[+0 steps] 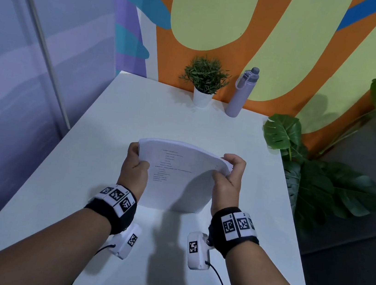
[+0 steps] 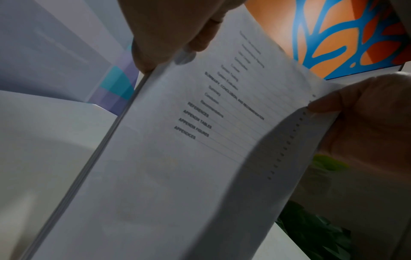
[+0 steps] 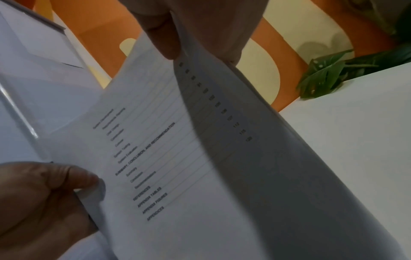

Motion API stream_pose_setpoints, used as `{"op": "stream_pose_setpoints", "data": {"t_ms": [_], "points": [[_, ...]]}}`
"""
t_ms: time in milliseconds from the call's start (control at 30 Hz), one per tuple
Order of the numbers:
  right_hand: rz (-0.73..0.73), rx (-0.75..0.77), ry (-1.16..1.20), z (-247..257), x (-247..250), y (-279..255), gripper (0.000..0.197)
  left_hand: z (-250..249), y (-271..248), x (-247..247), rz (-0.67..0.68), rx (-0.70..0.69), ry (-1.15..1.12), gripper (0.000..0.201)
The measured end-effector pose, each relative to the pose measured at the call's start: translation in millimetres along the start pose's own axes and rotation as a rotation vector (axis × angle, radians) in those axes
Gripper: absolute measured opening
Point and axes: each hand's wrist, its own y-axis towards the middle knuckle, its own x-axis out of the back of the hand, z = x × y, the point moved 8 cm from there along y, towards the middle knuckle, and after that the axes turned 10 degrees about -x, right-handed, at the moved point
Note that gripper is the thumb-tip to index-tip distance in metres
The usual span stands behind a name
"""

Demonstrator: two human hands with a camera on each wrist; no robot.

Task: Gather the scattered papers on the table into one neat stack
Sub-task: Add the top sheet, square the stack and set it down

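A stack of white printed papers [image 1: 178, 177] stands upright on its lower edge on the white table [image 1: 98, 154], near the middle. My left hand [image 1: 136, 159] grips the stack's left edge, thumb on the front sheet. My right hand [image 1: 228, 172] grips the right edge, bowing it toward me. The front sheet shows a contents list. In the left wrist view the stack [image 2: 166, 167] shows its layered edge, with the left hand [image 2: 169, 31] at the top and the right hand [image 2: 364, 112] opposite. The right wrist view shows the papers [image 3: 200, 176] pinched by the right hand [image 3: 177, 35], the left hand [image 3: 44, 197] on the other edge.
A small potted plant [image 1: 204, 82] and a lilac water bottle [image 1: 241, 93] stand at the table's far edge against the painted wall. A large leafy plant [image 1: 317, 175] crowds the table's right side. A glass partition runs along the left.
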Motion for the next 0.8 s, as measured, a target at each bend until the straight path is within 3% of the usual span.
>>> {"op": "stream_pose_setpoints", "data": {"t_ms": [200, 400, 533, 800], "points": [[0.021, 0.08, -0.069, -2, 1, -7, 0.047, -23, -2, -1, -0.02, -0.08, 0.094, 0.042], [0.013, 0.261, -0.214, 10, 1, -12, 0.072, -43, -6, -5, -0.027, -0.246, 0.115, 0.034], [0.01, 0.242, -0.226, 9, 9, -8, 0.066, -24, -5, -1, 0.006, -0.188, 0.126, 0.039], [0.028, 0.252, -0.233, 11, 9, -11, 0.06, -4, -1, 3, 0.075, -0.099, 0.104, 0.015]]}}
